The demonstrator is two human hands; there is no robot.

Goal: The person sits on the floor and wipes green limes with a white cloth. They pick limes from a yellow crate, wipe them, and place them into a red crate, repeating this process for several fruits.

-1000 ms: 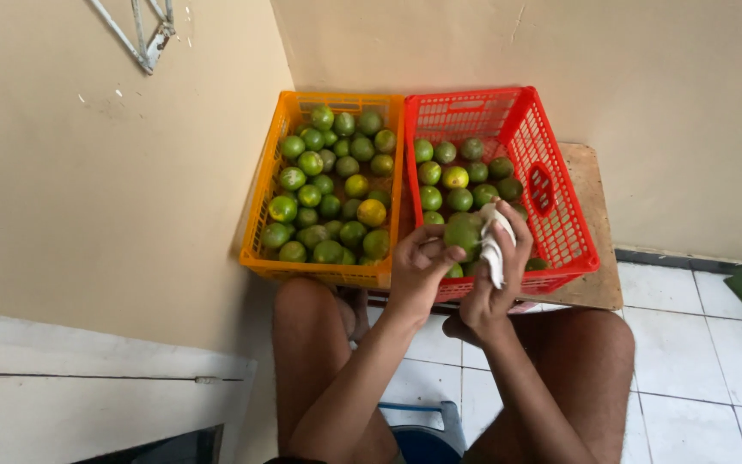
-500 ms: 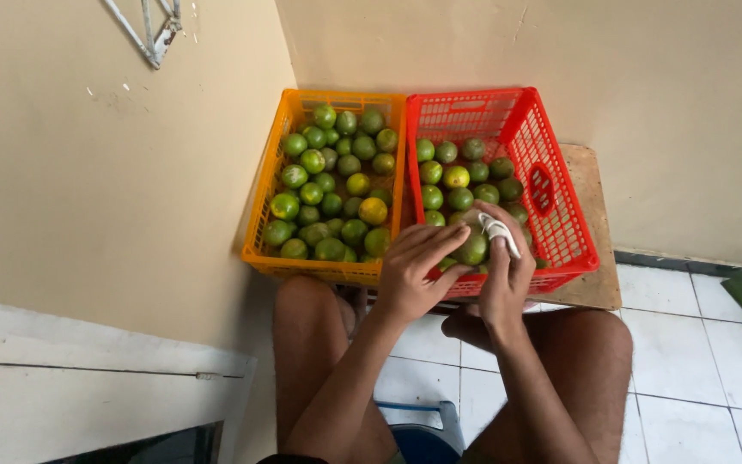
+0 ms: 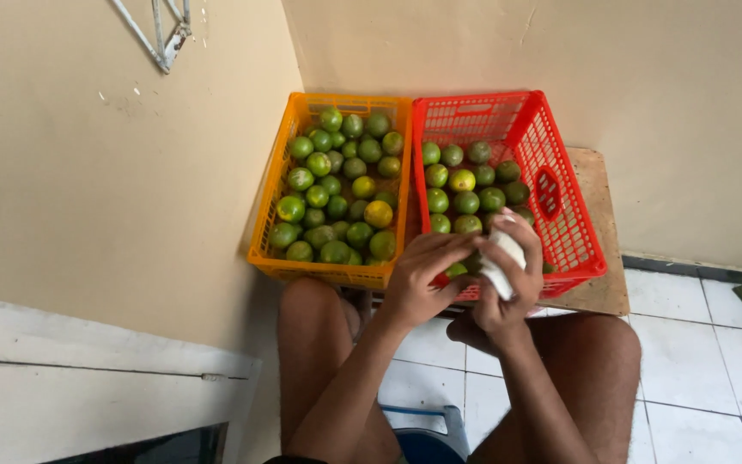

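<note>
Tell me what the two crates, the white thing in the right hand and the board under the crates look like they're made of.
Orange crate and red crate: moulded plastic, judging by the lattice walls and bright, slightly glossy colour. White thing in the right hand: probably soft cloth or paper, since it folds around the fingers; I cannot tell which. Board: looks like unfinished plywood, matte brown with worn patches.

This looks like a plain corner of a home or small backyard fruit-sorting spot rather than a shop. Bare cream plastered walls (image 3: pixel 88 198) meet at about twelve o'clock, marked and chipped in places. The floor (image 3: pixel 706 344) at four o'clock is white ceramic tile. Two plastic crates, an orange crate (image 3: pixel 298 116) at eleven o'clock and a red crate (image 3: pixel 560 172) at one o'clock, sit on a low wooden board (image 3: pixel 599 215), both holding green citrus fruits (image 3: pixel 337 185). A metal bracket (image 3: pixel 165 39) hangs on the wall at ten o'clock.
</note>
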